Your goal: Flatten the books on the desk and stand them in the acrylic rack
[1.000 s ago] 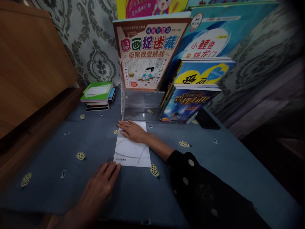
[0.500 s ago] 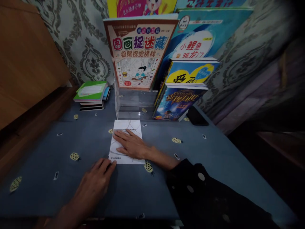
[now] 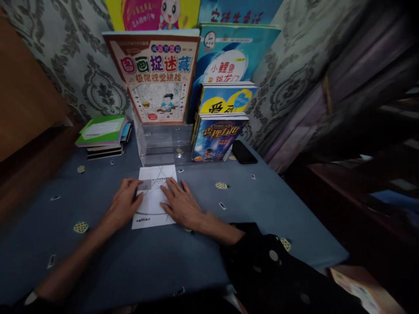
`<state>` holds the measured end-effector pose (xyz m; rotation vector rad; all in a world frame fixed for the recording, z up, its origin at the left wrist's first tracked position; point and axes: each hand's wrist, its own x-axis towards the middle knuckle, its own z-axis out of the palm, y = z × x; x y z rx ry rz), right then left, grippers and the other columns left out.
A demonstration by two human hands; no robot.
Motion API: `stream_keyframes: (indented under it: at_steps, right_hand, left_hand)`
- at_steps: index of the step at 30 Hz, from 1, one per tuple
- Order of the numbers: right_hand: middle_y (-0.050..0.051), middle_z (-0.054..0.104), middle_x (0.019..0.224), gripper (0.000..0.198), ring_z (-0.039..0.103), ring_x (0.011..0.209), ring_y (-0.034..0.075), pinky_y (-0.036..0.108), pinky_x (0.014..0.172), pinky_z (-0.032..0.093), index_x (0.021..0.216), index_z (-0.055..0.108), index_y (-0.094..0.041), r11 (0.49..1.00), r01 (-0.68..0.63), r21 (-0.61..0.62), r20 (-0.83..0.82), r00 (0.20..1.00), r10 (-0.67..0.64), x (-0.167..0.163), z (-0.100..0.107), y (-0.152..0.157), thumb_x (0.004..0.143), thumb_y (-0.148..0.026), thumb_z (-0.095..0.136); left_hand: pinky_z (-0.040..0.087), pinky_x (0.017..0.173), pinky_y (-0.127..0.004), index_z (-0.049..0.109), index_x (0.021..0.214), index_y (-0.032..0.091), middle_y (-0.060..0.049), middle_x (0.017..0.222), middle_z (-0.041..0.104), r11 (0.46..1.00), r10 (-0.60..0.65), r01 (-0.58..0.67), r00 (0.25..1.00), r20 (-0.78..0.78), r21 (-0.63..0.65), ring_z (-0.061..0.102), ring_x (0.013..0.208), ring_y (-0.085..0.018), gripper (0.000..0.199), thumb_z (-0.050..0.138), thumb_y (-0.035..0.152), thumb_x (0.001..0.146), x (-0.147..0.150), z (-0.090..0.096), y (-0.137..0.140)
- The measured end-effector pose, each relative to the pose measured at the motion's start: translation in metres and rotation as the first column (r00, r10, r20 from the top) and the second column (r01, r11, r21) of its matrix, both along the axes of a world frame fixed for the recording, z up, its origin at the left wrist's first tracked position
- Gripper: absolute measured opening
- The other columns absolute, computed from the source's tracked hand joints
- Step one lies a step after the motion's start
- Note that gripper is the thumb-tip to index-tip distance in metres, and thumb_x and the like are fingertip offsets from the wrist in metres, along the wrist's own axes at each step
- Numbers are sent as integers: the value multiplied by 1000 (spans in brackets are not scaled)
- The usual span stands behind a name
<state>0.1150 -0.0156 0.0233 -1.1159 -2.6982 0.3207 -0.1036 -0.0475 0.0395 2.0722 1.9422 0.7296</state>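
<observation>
A white leaflet (image 3: 152, 207) with thin grey lines, a grey band and "valli" printed near its lower edge lies flat on the patterned tablecloth. My right hand (image 3: 183, 205) rests palm down over its right side, fingers spread. At the left edge, my left hand (image 3: 123, 203) touches the paper with its fingertips, thumb apart from the index finger, gripping nothing. Just behind the leaflet stands a clear acrylic book rack (image 3: 157, 152), which holds a brown-bordered picture book (image 3: 157, 89) and other upright books.
A stack of books with a green one (image 3: 103, 131) on top sits at the back left. Right of the rack lies a black phone (image 3: 244, 152). Behind are the patterned wall covering (image 3: 103, 87) and a curtain (image 3: 301, 104). The blue-grey tablecloth (image 3: 262, 205) ends at the right.
My left hand has moved up from the leaflet's lower left corner to its left edge. The right hand has shifted towards the leaflet's right side. The camera view has turned right.
</observation>
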Motion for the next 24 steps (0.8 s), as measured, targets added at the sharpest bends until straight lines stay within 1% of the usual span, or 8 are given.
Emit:
stream_keyframes:
  at_steps: [3, 6, 9, 11, 13, 16, 20, 24]
  right_hand:
    - [23, 40, 155, 53, 30, 149, 32, 54, 119, 28, 144, 46, -8, 1000, -6, 27, -32, 999, 7, 4, -1, -2, 100, -38, 50]
    - [23, 42, 154, 52, 32, 148, 30, 51, 119, 31, 142, 49, -8, 999, -4, 38, -65, 998, 6, 6, -3, -2, 99, -37, 52]
    - [22, 43, 153, 51, 33, 147, 30, 52, 118, 31, 141, 50, -9, 1000, -3, 18, -86, 996, 4, 7, -5, 0, 98, -35, 54]
    - [23, 44, 152, 49, 33, 147, 30, 53, 118, 31, 140, 50, -9, 1000, -1, 4, -109, 994, 1, 8, -6, 1, 98, -33, 54]
    - [23, 45, 152, 48, 33, 147, 31, 54, 118, 30, 139, 51, -8, 1000, 2, -9, -131, 991, -3, 9, -6, 2, 97, -31, 54]
    - [23, 47, 150, 47, 34, 146, 31, 55, 118, 28, 138, 53, -8, 1000, 4, -24, -159, 987, -7, 10, -7, 3, 96, -29, 55]
    - [22, 47, 150, 45, 37, 145, 32, 56, 118, 29, 137, 54, -9, 1000, -15, -23, -202, 979, 10, 13, -7, 3, 95, -27, 53]
    - [21, 47, 150, 44, 41, 142, 32, 56, 117, 32, 136, 55, -13, 1000, -10, -16, -273, 962, 5, 15, -12, 5, 94, -25, 53]
  left_hand:
    - [58, 68, -39, 61, 114, 17, -12, 111, 58, 985, 140, -101, 942, 305, -139, 65, 95, -29, 44, 56, 42, 78, -2, 5, 14]
    - [52, 52, -29, 61, 108, 19, -12, 112, 60, 956, 272, -153, 783, 560, -250, 64, 96, -29, 45, 64, 43, 70, -1, 11, 22]
    - [45, 45, -24, 62, 103, 19, -11, 103, 64, 910, 405, -209, 632, 661, -357, 64, 96, -30, 43, 70, 36, 64, -1, 16, 27]
    - [38, 42, -21, 62, 100, 19, -12, 97, 67, 887, 452, -211, 569, 686, -410, 65, 97, -31, 41, 72, 32, 63, -2, 19, 29]
    - [33, 40, -18, 61, 99, 18, -11, 93, 69, 885, 454, -181, 543, 707, -429, 67, 92, -29, 39, 72, 31, 63, -3, 21, 31]
    - [26, 38, -16, 60, 99, 17, -8, 81, 69, 895, 415, -101, 545, 729, -434, 67, 72, -20, 41, 72, 31, 62, -5, 18, 32]
    - [17, 35, -15, 60, 95, 14, 1, 53, 59, 903, 325, 55, 558, 764, -425, 50, 45, -11, 43, 74, 37, 62, -5, 8, 31]
    - [15, 33, -16, 62, 94, 14, 4, 46, 54, 903, 244, 166, 563, 790, -397, 40, 37, -7, 41, 74, 40, 66, -4, 1, 29]
